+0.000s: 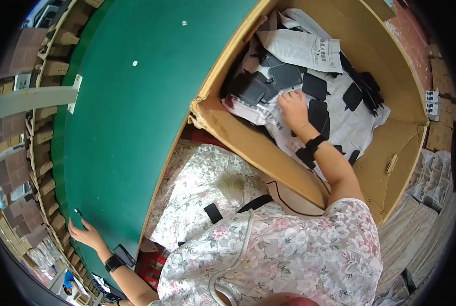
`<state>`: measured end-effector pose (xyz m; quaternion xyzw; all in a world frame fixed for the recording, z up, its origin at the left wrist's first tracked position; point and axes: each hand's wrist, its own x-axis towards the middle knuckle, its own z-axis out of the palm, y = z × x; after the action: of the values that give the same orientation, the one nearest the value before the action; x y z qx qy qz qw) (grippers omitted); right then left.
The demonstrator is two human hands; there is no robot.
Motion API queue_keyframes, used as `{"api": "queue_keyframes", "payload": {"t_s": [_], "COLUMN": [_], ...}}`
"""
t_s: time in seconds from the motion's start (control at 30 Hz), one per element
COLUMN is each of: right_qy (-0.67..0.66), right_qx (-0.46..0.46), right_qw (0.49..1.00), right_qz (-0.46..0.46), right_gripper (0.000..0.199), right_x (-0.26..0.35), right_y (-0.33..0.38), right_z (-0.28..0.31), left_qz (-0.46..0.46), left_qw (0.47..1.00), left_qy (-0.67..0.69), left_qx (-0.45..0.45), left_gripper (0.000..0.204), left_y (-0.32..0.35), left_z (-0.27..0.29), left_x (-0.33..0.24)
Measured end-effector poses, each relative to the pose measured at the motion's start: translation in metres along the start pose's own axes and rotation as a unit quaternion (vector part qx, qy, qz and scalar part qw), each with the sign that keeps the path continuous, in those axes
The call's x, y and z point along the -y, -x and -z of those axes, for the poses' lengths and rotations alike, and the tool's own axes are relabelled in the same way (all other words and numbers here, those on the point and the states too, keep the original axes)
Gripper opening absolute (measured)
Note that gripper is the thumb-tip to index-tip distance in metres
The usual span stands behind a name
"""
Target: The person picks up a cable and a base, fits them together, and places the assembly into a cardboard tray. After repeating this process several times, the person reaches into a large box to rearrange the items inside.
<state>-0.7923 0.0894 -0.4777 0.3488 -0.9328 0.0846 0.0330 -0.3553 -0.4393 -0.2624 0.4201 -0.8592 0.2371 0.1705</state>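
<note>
The right hand (293, 108) is reached down into a large cardboard box (371, 51), palm down, fingers loosely spread and resting on white paper sheets (360, 127); nothing is seen gripped in it. A heap of flat black rectangular plastic parts (268, 81) lies just beyond and to the left of its fingertips, and single black parts (318, 113) lie touching its right side, their long axes roughly along the forearm. The left hand (87, 235) is well apart from the box, laid flat and open on the near edge of the green table (136, 112), holding nothing. The right hand is by far the nearer to the parts.
</note>
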Motion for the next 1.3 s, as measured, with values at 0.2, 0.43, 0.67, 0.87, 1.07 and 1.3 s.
{"api": "queue_keyframes", "payload": {"t_s": [0.2,0.43,0.67,0.87,1.07,1.3], "right_qy": [-0.136,-0.076,-0.196,-0.32,-0.495,-0.432], "right_qx": [-0.058,-0.3,-0.238,-0.17,-0.102,0.007], "right_qw": [0.971,0.941,0.938,0.923,0.855,0.898], "right_qz": [-0.186,-0.139,-0.155,-0.132,0.119,0.082], "right_gripper": [0.016,0.034,0.026,0.018,0.013,0.03], "right_x": [-0.048,-0.093,-0.025,-0.038,0.159,0.179], "right_y": [0.004,0.038,0.037,0.001,-0.109,-0.094], "right_z": [0.094,0.213,0.282,0.343,0.339,0.297], "left_qz": [-0.128,-0.262,-0.356,-0.402,-0.421,-0.121], "left_qw": [0.969,0.908,0.816,0.698,0.405,0.311], "left_qy": [0.195,0.323,0.456,0.592,0.735,0.933], "left_qx": [-0.078,-0.054,-0.002,0.02,0.344,0.136], "left_gripper": [0.035,0.035,0.039,0.089,0.079,0.054], "left_y": [-0.055,-0.075,-0.07,-0.068,-0.054,0.004], "left_z": [0.04,0.089,0.108,0.137,0.189,0.17], "left_x": [-0.101,-0.228,-0.29,-0.328,-0.37,-0.38]}}
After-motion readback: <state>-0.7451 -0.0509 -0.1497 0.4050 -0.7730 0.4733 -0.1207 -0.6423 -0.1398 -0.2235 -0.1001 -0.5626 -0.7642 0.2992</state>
